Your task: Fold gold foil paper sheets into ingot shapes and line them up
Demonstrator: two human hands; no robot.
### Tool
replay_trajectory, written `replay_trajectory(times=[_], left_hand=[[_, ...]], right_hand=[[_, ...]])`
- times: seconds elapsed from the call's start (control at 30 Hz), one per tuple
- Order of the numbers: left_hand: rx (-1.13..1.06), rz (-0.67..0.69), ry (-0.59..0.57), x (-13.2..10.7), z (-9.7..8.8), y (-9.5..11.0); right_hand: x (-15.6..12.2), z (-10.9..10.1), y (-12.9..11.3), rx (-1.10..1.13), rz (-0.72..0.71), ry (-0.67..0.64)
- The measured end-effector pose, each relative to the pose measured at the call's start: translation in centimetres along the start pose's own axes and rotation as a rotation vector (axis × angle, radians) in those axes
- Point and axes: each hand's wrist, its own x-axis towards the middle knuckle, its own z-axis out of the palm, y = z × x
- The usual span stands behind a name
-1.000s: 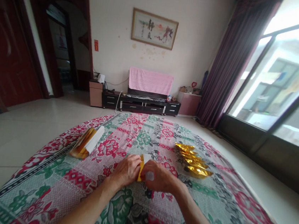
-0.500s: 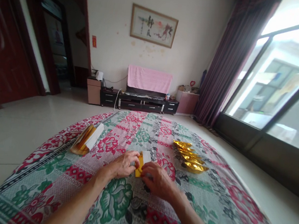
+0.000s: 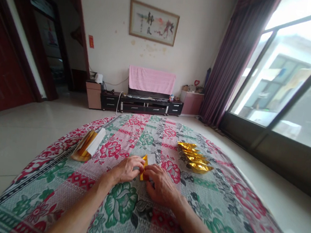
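Note:
A small sheet of gold paper with a white back lies between my two hands on the flowered cloth. My left hand pinches its left edge with curled fingers. My right hand presses on its right side, fingers bent over it. Most of the sheet is hidden under my fingers.
A stack of gold and white paper sheets lies on the cloth at the left. A row of several folded gold paper pieces lies at the right. Beyond the cloth are a tiled floor, a low dark cabinet and a big window.
Both hands have stayed on the gold paper while their fingers shifted along it. The view has drifted a little, so everything sits slightly higher and further left.

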Motion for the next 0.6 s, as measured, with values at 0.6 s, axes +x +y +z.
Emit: replay_trajectory(times=[0.6], left_hand=[[-0.122,-0.055,-0.007,-0.36,-0.05,0.14]], right_hand=[[0.21,0.45,0.16,-0.067,0.003,-0.003]])
